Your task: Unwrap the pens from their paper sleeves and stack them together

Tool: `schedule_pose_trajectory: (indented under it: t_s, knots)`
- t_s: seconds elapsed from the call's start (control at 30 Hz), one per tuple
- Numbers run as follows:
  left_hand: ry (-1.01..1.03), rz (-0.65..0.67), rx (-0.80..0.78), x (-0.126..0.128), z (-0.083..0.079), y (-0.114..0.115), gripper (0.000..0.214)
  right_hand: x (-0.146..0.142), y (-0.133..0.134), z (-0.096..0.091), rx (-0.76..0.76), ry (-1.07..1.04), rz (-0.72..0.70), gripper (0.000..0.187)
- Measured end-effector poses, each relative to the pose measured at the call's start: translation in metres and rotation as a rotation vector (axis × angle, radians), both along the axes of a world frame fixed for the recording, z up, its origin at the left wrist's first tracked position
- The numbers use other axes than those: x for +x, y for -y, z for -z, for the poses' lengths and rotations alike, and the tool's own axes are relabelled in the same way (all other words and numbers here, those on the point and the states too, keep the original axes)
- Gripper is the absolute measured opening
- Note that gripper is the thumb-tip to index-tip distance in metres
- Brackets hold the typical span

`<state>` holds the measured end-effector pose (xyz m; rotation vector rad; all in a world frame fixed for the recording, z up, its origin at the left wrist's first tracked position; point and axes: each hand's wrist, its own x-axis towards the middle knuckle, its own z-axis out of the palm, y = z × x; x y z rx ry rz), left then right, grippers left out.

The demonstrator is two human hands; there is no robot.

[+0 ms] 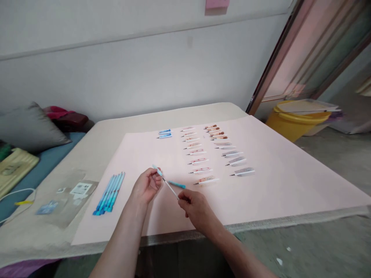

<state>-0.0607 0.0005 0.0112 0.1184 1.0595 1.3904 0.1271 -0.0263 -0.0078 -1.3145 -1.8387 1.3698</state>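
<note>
My left hand [146,186] pinches a short pale-blue pen part [158,170] between thumb and fingers. Between thumb and forefinger, my right hand [198,209] grips the far end of a thin white pen refill [171,188]. The refill's dark tip points up and left, right by the lower end of the pale-blue part; I cannot tell whether it is inside. Just beyond the refill, a darker blue pen barrel [177,184] lies on the pink sheet [162,216]. Several blue pens [109,194] lie side by side to the left of my left hand.
Refills paired with pen parts lie in rows: blue ones [165,134], pink-patterned ones [198,160], brown-topped ones [218,134] and greyish ones [236,161]. Clear plastic packaging [65,210] lies at left. A yellow bin [294,123] stands right of the table, and a grey cushion [37,129] sits left.
</note>
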Motion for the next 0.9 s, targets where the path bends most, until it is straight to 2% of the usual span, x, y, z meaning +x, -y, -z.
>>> schedule_pose_trajectory:
  t_s: [0.47, 0.9]
  knots:
    - [-0.087, -0.025, 0.085, -0.005, 0.002, 0.000, 0.006, 0.002, 0.000, -0.001, 0.011, -0.035, 0.017, 0.012]
    - [-0.352, 0.023, 0.165, 0.009, -0.008, 0.007, 0.014, 0.004, -0.001, -0.005, 0.039, -0.051, 0.057, 0.013]
